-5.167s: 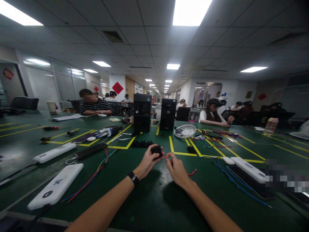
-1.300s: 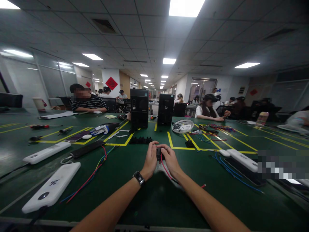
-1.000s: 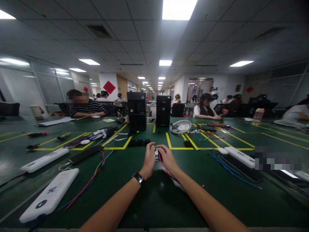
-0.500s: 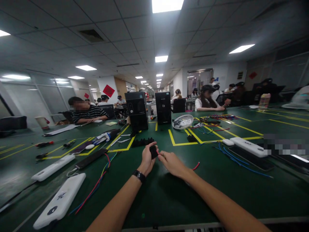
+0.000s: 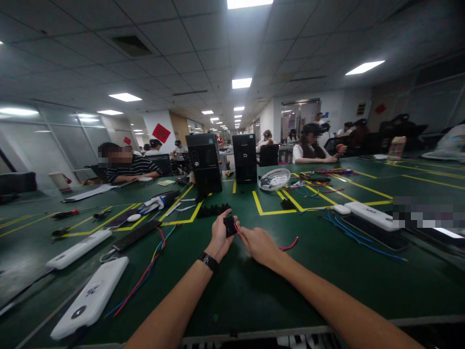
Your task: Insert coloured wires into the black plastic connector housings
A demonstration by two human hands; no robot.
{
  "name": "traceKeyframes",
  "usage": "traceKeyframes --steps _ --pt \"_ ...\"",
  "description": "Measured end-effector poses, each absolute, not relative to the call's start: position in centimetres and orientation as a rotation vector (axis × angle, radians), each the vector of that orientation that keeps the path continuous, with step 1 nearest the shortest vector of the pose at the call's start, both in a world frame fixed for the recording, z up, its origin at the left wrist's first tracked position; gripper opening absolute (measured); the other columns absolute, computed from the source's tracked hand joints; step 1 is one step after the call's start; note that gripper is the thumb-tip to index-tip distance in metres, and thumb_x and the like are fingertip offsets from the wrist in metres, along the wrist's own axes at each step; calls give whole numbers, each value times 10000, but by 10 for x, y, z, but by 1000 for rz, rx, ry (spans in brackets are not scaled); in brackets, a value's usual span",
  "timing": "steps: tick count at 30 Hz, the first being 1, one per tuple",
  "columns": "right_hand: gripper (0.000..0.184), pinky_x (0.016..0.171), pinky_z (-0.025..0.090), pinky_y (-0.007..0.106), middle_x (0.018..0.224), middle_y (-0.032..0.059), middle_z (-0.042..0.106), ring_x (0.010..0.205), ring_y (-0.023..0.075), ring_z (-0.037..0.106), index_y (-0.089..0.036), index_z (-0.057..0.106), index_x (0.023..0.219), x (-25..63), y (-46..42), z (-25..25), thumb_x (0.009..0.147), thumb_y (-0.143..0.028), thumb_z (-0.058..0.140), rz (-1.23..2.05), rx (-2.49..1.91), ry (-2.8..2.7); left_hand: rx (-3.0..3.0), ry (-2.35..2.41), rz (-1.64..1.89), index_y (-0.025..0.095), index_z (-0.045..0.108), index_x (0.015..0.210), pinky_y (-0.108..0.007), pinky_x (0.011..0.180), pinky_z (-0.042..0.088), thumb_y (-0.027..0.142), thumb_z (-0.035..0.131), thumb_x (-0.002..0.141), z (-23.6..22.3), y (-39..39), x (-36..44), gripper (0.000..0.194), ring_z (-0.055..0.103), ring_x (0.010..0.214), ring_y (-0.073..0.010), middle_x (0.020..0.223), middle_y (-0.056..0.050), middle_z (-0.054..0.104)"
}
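My left hand (image 5: 219, 237) is closed around a small black block-shaped part (image 5: 230, 226) and holds it just above the green table (image 5: 225, 295). A black watch sits on that wrist. My right hand (image 5: 258, 244) pinches a red wire (image 5: 288, 246) right where it meets the black part. The wire's loose end trails off to the right and rests on the table. Both forearms reach in from the bottom edge.
White power strips (image 5: 90, 298) (image 5: 78, 248) and coloured wires (image 5: 140, 280) lie at left; another strip (image 5: 370, 216) with blue wires (image 5: 358, 239) at right. Two black computer towers (image 5: 204, 163) (image 5: 244, 158), a white fan grille (image 5: 275, 179) and a black toothed strip (image 5: 213, 210) lie ahead. Other people sit at the far side.
Over the last second my hands lifted the black part off the table, and the right hand drew back to the wire's entry point. The view tilted and shifted slightly.
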State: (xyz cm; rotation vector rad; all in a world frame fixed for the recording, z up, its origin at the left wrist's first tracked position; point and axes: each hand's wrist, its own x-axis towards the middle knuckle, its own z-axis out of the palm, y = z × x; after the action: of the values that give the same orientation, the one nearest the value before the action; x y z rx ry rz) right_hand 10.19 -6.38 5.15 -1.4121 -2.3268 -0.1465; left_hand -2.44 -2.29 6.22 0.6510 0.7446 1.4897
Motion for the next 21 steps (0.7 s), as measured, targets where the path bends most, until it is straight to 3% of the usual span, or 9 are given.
traceKeyframes --steps 6,15,21 --pt "364 632 356 222 781 45 691 705 148 638 -190 628 882 111 -56 70 978 -317 301 -16 -1309 -2240 851 793 1622 149 535 1085 -244 519 466 248 482 792 54 -17 -29 314 575 549 -117 731 -42 610" --pt "365 609 357 248 778 90 689 698 194 644 -184 613 915 95 -79 49 962 -384 312 -44 -1352 -2476 624 553 1724 149 503 1040 -231 521 454 205 427 780 82 -12 -42 277 560 547 -113 667 -23 570" --pt "316 602 321 242 761 49 659 690 167 615 -205 555 955 103 -64 57 980 -339 269 81 -1448 -2177 756 787 1778 152 519 1018 -251 545 480 251 499 777 77 -1 -67 262 585 540 -123 673 -17 621"
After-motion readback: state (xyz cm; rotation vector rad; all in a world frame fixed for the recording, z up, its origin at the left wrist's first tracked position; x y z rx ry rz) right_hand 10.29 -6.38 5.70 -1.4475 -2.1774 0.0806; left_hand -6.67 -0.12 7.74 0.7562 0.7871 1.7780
